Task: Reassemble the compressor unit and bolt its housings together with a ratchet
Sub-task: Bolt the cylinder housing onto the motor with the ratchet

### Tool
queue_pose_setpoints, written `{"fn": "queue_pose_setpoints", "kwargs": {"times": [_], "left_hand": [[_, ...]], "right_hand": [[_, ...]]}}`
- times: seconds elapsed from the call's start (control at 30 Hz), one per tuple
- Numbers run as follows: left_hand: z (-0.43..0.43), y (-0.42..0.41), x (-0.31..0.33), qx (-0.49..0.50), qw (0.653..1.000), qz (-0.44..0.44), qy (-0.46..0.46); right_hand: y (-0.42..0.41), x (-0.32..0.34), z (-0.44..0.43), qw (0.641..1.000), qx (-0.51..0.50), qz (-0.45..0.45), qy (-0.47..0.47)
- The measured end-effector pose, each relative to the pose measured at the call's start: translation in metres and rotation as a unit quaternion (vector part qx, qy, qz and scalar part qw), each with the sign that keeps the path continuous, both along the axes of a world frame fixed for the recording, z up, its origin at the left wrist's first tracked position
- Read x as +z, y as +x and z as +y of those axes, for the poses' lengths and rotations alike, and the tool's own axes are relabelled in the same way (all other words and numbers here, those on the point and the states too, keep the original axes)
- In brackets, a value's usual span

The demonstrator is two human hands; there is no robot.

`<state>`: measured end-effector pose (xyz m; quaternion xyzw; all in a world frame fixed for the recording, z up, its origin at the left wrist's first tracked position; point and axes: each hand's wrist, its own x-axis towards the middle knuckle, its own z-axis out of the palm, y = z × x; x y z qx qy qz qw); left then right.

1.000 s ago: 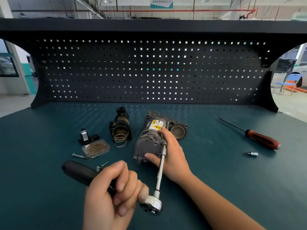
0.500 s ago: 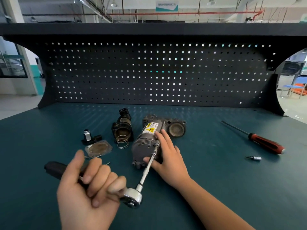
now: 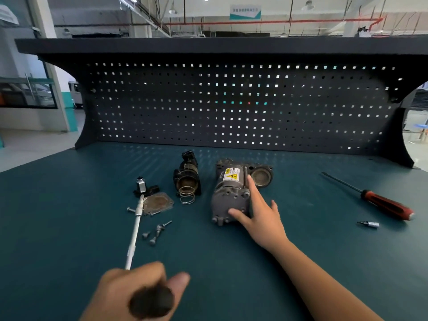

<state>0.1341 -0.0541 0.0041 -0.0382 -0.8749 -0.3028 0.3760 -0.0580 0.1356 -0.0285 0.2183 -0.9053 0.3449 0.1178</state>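
Hands first: the left hand [image 3: 129, 290], lowest in view, is clenched around the dark, blurred handle of the ratchet [image 3: 134, 235]. Its long silver shaft points away to the left of the compressor unit [image 3: 228, 198], and the tip seems to reach a flat cover plate [image 3: 159, 202], though contact is unclear. The right hand [image 3: 261, 216] lies flat against the compressor unit, fingers straight along its right side and thumb on its near end. The unit lies on its side on the green tabletop [image 3: 231, 262]. Just left of it stands a black housing [image 3: 186, 177] with a spring. Loose bolts [image 3: 157, 230] lie further left and nearer. Well to its right lie a red-handled screwdriver [image 3: 384, 203] and a small bit [image 3: 370, 224].
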Motion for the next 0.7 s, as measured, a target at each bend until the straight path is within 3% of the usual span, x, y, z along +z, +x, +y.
{"fn": "queue_pose_setpoints", "kwargs": {"times": [0.1,0.2,0.3,0.37,0.47,0.53,0.6,0.63,0.7], "left_hand": [[-0.002,-0.003,-0.017,0.013,0.995,-0.093,-0.039],[-0.018,-0.014,-0.019,0.103,0.967,-0.189,-0.132],[-0.028,-0.027,-0.013,0.115,0.958,-0.235,-0.116],[-0.029,-0.03,-0.012,0.095,0.97,-0.2,-0.101],[-0.022,-0.03,-0.01,0.035,0.987,-0.044,-0.153],[-0.011,-0.032,-0.012,-0.007,0.98,0.028,-0.197],[-0.001,-0.033,-0.011,-0.052,0.964,0.068,-0.25],[0.004,-0.034,-0.01,-0.077,0.952,0.079,-0.284],[0.015,-0.038,-0.01,-0.12,0.912,0.099,-0.379]], "right_hand": [[0.001,-0.001,0.0,0.999,-0.046,-0.006,-0.014],[0.004,-0.001,-0.001,0.998,-0.066,-0.006,-0.015],[0.006,0.0,-0.003,0.997,-0.069,-0.009,-0.021],[0.007,-0.001,-0.003,0.997,-0.068,-0.014,-0.022],[0.01,0.002,-0.001,0.996,-0.083,0.006,-0.028],[0.016,0.007,0.0,0.986,-0.104,0.119,-0.05],[0.028,0.017,-0.001,0.966,-0.094,0.203,-0.13],[0.035,0.023,-0.003,0.964,-0.067,0.18,-0.185],[0.051,0.033,-0.009,0.955,0.013,0.023,-0.296]]}}
